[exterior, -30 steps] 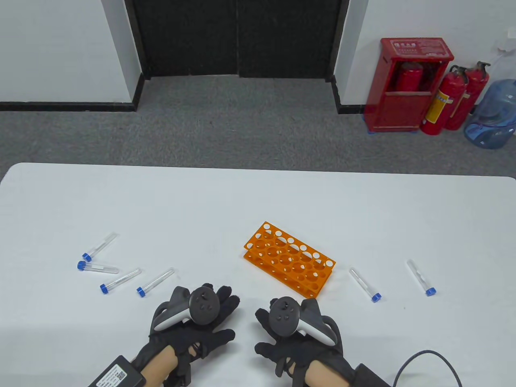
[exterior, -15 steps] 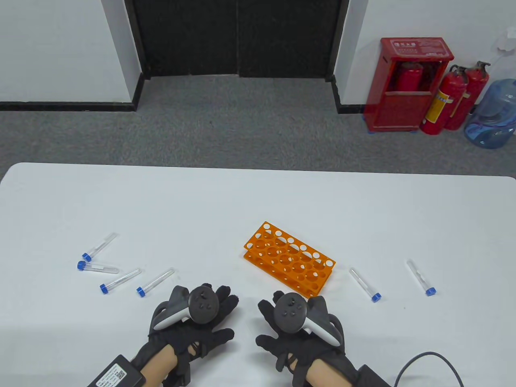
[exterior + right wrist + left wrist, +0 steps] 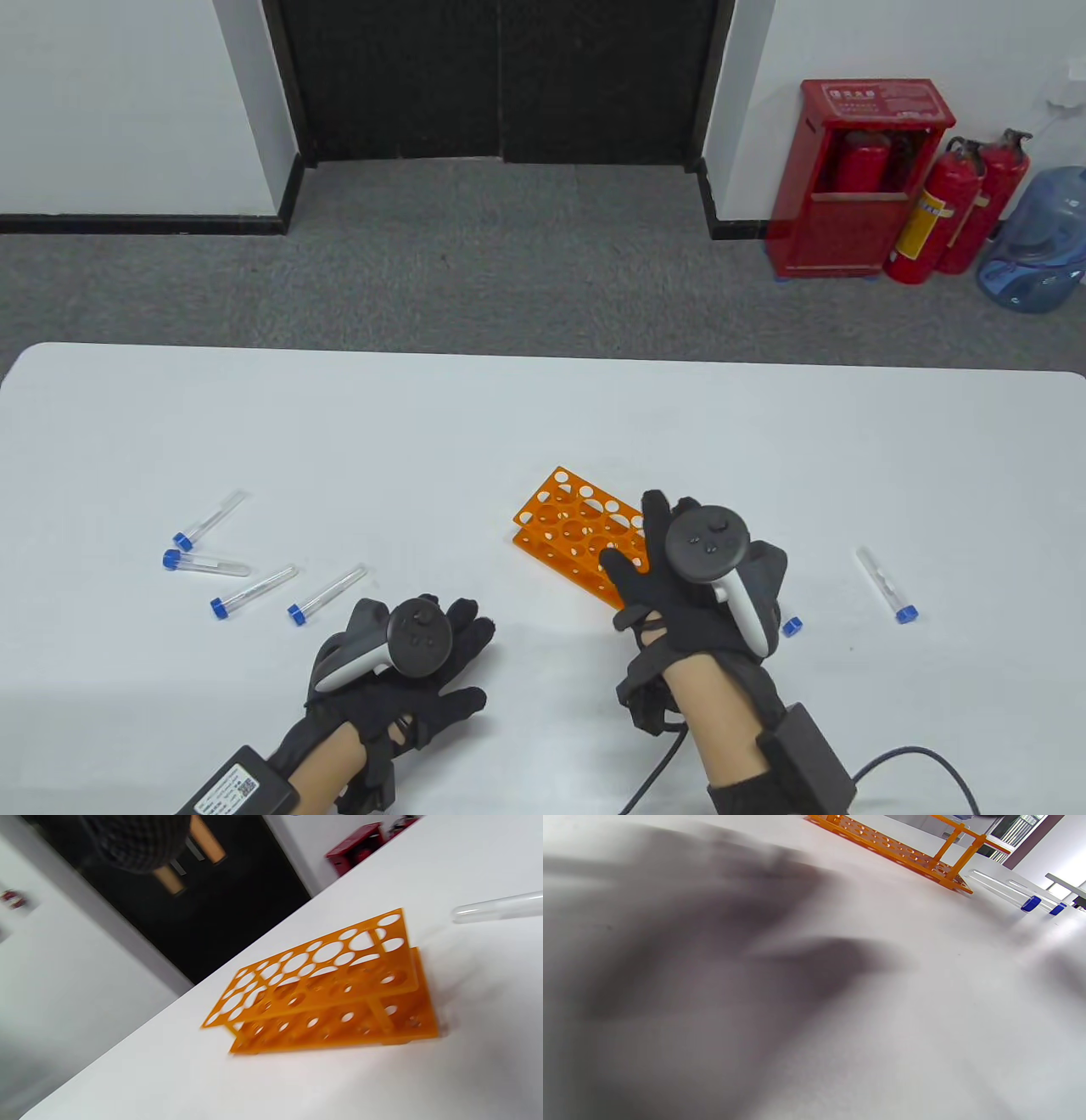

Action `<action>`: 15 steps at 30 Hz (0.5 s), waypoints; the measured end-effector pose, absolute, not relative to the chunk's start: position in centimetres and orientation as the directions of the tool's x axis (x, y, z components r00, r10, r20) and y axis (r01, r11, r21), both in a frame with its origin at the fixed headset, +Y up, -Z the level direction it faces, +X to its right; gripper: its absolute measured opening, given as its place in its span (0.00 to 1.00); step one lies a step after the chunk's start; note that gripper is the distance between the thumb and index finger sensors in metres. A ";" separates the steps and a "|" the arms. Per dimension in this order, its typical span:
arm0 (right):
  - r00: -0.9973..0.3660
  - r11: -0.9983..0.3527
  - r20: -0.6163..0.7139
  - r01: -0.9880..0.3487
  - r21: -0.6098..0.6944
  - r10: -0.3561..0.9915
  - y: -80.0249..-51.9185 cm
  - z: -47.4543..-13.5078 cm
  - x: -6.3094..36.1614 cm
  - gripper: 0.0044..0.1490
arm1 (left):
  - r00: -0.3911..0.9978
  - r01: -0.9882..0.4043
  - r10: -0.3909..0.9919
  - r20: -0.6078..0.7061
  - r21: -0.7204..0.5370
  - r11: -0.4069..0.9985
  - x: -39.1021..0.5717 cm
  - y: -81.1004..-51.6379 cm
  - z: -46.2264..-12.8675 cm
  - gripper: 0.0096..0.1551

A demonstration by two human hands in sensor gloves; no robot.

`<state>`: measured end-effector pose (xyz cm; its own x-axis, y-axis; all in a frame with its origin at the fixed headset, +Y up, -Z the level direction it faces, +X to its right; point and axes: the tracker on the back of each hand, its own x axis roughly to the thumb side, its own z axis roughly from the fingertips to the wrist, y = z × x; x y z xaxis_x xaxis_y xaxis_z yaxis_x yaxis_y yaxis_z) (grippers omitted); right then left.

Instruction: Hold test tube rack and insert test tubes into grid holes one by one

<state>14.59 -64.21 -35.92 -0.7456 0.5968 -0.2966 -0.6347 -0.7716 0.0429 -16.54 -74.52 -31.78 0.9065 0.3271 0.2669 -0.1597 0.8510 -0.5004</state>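
Observation:
The orange test tube rack stands empty, angled, at mid-table; it also shows in the right wrist view and the left wrist view. My right hand is open with fingers spread, over the rack's right half; no finger grips it in the right wrist view. My left hand lies open and flat on the table, left of the rack. Several blue-capped tubes lie at the left, the nearest one just beyond my left hand. One tube lies at the right. Another is hidden under my right hand except its cap.
The white table's far edge runs across the middle of the view. A cable trails from my right wrist at the front edge. Grey carpet, a red extinguisher cabinet and a water bottle stand beyond the table.
My right hand has lifted off the table and moved forward and right over the rack's right half, covering the near right tube. My left hand has shifted slightly left.

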 end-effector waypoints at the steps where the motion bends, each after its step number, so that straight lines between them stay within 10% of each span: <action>1: -0.719 -0.769 -0.372 -0.639 0.022 0.587 -65.0 -36.8 15.3 0.57 | 0.907 -0.164 0.329 0.264 -0.499 0.851 -16.6 -74.5 -31.8 0.47; 15: -0.540 -0.818 -0.731 -0.574 -0.041 0.416 -73.0 -39.3 17.1 0.55 | 0.907 -0.164 0.328 0.263 -0.498 0.852 -16.7 -74.4 -31.8 0.47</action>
